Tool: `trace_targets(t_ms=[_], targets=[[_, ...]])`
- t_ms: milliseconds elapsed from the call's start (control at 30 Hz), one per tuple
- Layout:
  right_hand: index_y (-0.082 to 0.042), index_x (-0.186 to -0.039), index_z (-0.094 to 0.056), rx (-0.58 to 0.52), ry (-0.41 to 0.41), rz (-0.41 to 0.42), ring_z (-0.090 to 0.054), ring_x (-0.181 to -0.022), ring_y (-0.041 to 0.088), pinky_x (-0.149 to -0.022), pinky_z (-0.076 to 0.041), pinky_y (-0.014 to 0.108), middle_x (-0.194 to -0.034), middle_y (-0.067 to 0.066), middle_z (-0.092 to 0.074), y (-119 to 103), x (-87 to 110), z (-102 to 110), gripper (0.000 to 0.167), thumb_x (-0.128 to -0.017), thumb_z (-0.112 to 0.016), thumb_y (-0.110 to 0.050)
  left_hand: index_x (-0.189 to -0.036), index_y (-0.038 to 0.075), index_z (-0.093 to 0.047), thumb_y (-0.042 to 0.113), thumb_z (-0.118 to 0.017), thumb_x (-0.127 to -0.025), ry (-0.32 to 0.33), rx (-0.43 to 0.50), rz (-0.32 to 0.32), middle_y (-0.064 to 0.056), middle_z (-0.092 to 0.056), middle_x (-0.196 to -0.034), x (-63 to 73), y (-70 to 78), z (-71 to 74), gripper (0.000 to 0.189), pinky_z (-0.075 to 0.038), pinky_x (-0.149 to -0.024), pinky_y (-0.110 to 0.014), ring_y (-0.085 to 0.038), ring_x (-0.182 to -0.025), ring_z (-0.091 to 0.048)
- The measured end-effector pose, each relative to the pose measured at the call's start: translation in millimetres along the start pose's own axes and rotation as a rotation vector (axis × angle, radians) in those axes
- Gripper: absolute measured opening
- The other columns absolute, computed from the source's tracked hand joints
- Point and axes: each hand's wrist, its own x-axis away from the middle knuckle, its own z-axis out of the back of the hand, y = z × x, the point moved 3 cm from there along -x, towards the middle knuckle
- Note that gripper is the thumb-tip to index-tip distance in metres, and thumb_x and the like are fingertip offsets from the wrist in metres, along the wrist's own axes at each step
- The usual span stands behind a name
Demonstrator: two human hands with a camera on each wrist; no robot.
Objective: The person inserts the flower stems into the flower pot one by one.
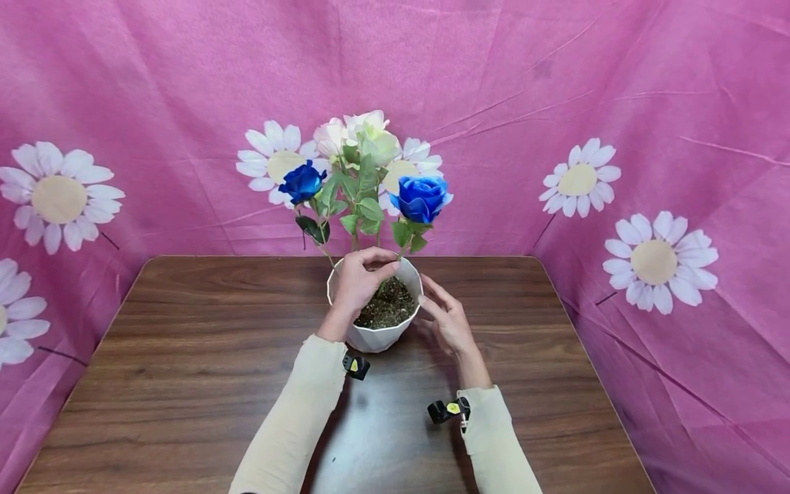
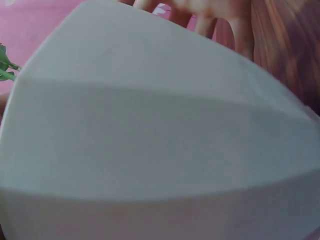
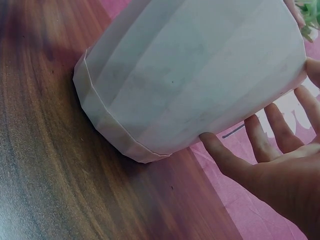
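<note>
A white faceted flower pot (image 1: 381,338) stands on the table with dark soil (image 1: 390,307) in it. My left hand (image 1: 361,278) reaches over the pot's rim and pinches the stem of the right-hand blue rose (image 1: 422,200) between thumb and fingers. On the pot's right side, my right hand (image 1: 450,324) rests spread fingertips (image 3: 212,142) against the wall, thumb near the rim. Another blue rose (image 1: 302,182) leans out to the left. Pale pink and cream flowers (image 1: 372,140) rise behind, among green leaves. The pot's wall (image 2: 160,145) fills most of the left wrist view.
The brown wood-grain table (image 1: 204,357) reaches back to a pink cloth (image 1: 494,82) printed with large white daisies, which hangs behind and at both sides. Small black cameras (image 1: 356,366) are strapped at both beige sleeves (image 1: 296,405).
</note>
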Motion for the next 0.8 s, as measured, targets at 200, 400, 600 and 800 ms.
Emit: trace_targets(t_ms=[200, 400, 600, 800], targets=[[0.002, -0.154, -0.036, -0.007, -0.006, -0.005, -0.060, -0.114, 0.024, -0.099, -0.045, 0.068, -0.150, 0.026, -0.041, 0.2, -0.4, 0.9, 0.056, -0.101, -0.053, 0.000, -0.100, -0.003, -0.077, 0.004, -0.079, -0.088, -0.029, -0.128, -0.062, -0.014, -0.076, -0.095, -0.9, 1.9, -1.5, 0.014, -0.056, -0.077, -0.026, -0.022, -0.087, -0.070], [0.002, -0.154, -0.036, 0.005, -0.004, -0.002, -0.059, -0.116, 0.026, -0.098, -0.045, 0.068, -0.151, 0.026, -0.040, 0.1, 0.3, 0.7, 0.055, -0.101, -0.052, 0.001, -0.098, 0.000, -0.078, 0.009, -0.080, -0.088, -0.044, -0.195, -0.083, -0.011, -0.076, -0.096, -1.8, 2.2, -1.6, 0.014, -0.057, -0.081, -0.031, -0.023, -0.090, -0.071], [0.003, -0.154, -0.036, 0.015, -0.008, 0.004, -0.060, -0.114, 0.023, -0.094, -0.049, 0.064, -0.151, 0.027, -0.040, -0.3, -0.9, 1.3, 0.055, -0.101, -0.052, 0.001, -0.094, 0.004, -0.080, 0.011, -0.080, -0.088, -0.076, -0.339, -0.151, -0.007, -0.077, -0.099, -2.9, 4.9, -2.9, 0.009, -0.057, -0.083, -0.036, -0.022, -0.093, -0.071], [0.003, -0.154, -0.035, 0.011, -0.014, 0.003, -0.061, -0.113, 0.024, -0.096, -0.047, 0.066, -0.150, 0.028, -0.040, -0.4, -1.0, 1.8, 0.056, -0.101, -0.053, -0.001, -0.096, 0.006, -0.081, 0.012, -0.081, -0.088, -0.092, -0.399, -0.142, -0.006, -0.077, -0.100, -4.4, 1.7, -2.2, 0.011, -0.056, -0.084, -0.036, -0.021, -0.096, -0.071]])
